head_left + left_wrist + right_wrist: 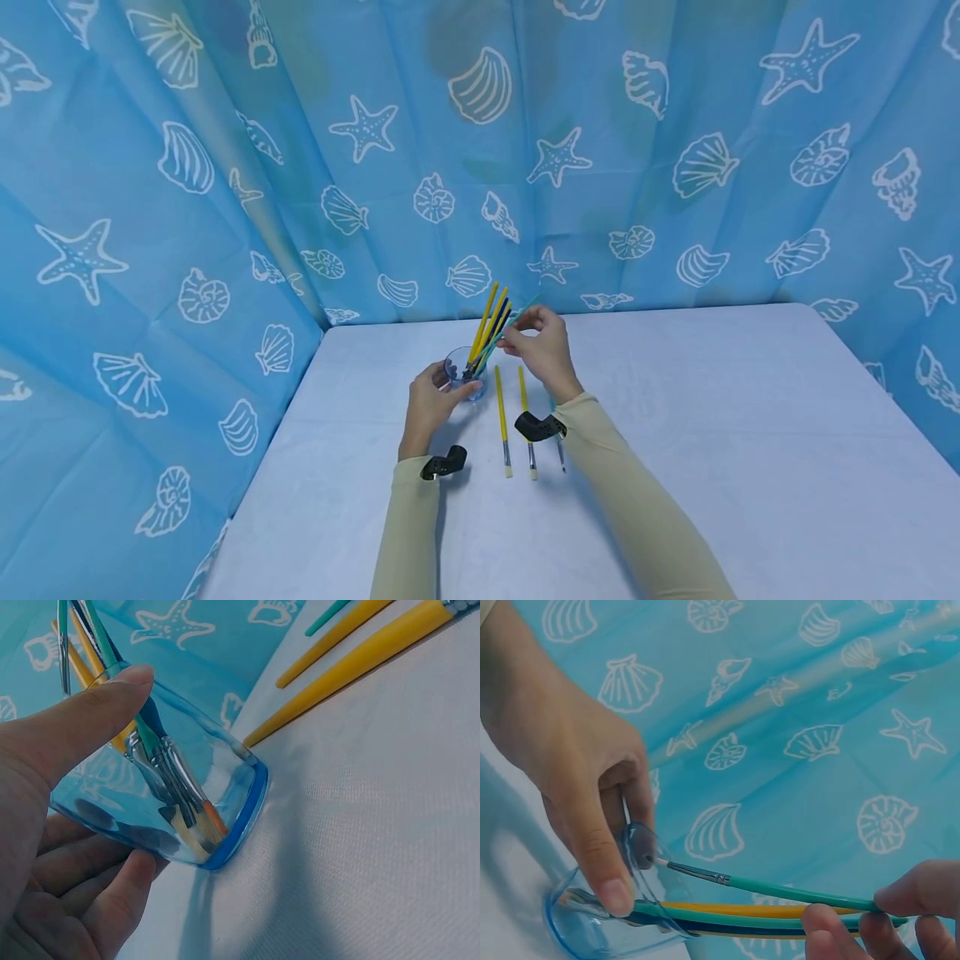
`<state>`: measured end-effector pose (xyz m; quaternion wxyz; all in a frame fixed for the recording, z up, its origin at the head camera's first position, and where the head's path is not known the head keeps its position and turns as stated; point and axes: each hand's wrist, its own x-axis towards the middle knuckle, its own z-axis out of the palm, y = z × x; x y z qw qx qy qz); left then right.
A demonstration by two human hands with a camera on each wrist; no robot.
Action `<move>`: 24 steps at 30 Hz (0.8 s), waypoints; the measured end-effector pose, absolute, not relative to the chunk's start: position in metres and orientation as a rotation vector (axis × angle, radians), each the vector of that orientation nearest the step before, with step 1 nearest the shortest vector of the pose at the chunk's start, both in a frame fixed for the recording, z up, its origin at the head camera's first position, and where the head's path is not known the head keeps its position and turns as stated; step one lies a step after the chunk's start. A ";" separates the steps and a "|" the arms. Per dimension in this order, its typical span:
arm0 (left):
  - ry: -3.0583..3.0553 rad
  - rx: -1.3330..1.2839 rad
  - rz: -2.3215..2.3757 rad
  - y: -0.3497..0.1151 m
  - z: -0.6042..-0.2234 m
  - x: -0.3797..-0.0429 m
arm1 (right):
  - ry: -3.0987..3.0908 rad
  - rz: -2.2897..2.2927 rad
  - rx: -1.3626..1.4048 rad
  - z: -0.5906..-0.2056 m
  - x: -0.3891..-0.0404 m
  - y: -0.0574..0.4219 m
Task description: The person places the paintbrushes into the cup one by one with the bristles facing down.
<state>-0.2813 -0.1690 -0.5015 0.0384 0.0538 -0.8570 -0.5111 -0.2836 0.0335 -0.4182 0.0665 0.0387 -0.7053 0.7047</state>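
Note:
My left hand [430, 407] grips a see-through blue cup [259, 787], its thumb at the rim and its fingers round the far side. Several paintbrushes stand in the cup bristles down, with yellow [477, 337], dark blue and green handles fanning out to the right. Between thumb and fingertips, my right hand [547, 350] pinches the handle of a thin green paintbrush [802, 892]. In the right wrist view this brush slants over the cup's mouth, its pale small tip [661, 862] right at the rim.
Two yellow-handled paintbrushes, one on the left [502, 412] and one beside it [522, 385], lie on the white tablecloth [712, 433]. A third thin brush [560, 454] lies partly hidden under the right wrist. Behind the table hangs a blue shell-print curtain [420, 150].

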 end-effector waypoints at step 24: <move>-2.640 0.176 -1.544 -0.169 -0.501 -0.282 | -2.314 1.913 0.089 -0.428 -0.280 0.016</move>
